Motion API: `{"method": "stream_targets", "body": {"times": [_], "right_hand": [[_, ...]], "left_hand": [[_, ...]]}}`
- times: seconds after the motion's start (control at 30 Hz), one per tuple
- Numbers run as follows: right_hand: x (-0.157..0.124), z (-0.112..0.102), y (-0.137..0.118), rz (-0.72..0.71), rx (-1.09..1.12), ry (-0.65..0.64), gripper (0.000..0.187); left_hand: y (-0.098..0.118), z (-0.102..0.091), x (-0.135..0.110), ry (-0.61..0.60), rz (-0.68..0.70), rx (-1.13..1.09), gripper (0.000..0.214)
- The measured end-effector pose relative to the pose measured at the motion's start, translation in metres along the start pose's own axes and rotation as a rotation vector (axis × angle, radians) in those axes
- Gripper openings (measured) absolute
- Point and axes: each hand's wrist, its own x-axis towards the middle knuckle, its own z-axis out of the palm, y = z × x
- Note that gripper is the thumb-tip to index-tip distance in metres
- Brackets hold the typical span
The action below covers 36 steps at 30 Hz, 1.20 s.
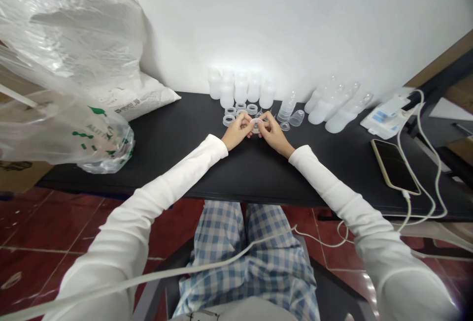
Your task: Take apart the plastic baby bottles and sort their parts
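Note:
Both my hands meet at the middle of the black table (177,139). My left hand (236,131) and my right hand (272,133) pinch a small translucent white ring (256,123) between their fingertips. Just beyond my fingers lie several more white rings (229,114). Behind those stand several upright translucent plastic bottles (240,87) against the white wall. A stack of clear caps (287,109) and a loose clear cap (296,117) lie right of my hands.
Several bottles (334,107) lie on their sides at the back right. A white device (384,114) and a phone (394,166) on a white cable sit at the right. Large plastic bags (62,80) fill the left end. Red tiled floor lies below.

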Motion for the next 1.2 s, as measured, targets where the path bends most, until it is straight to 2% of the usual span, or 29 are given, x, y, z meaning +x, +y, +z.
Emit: {"method": "stream_targets", "body": {"times": [0.17,0.4,0.6,0.77,0.9,1.03,1.2], "right_hand": [[0.001,0.0,0.001,-0.004,-0.02,0.018,0.043],[-0.001,0.001,-0.002,0.009,-0.008,0.04,0.039],[-0.001,-0.001,0.001,-0.035,-0.095,0.049,0.037],[-0.002,0.0,0.001,-0.056,-0.061,0.048,0.036],[0.0,0.0,0.001,-0.044,0.003,0.048,0.04],[0.002,-0.001,0.0,-0.02,0.048,0.038,0.044],[0.003,-0.003,0.002,-0.07,0.051,0.039,0.042]], "left_hand": [[-0.001,0.002,-0.002,0.008,0.037,0.069,0.041],[-0.005,0.004,0.001,0.008,0.001,0.08,0.033],[0.002,0.001,-0.004,0.003,0.073,0.264,0.028],[0.007,0.001,-0.007,0.006,0.091,0.325,0.027],[0.005,0.002,-0.005,0.007,0.061,0.264,0.024],[-0.001,-0.001,0.0,-0.013,0.001,0.084,0.028],[-0.009,-0.002,0.004,-0.024,0.012,0.002,0.032]]}}
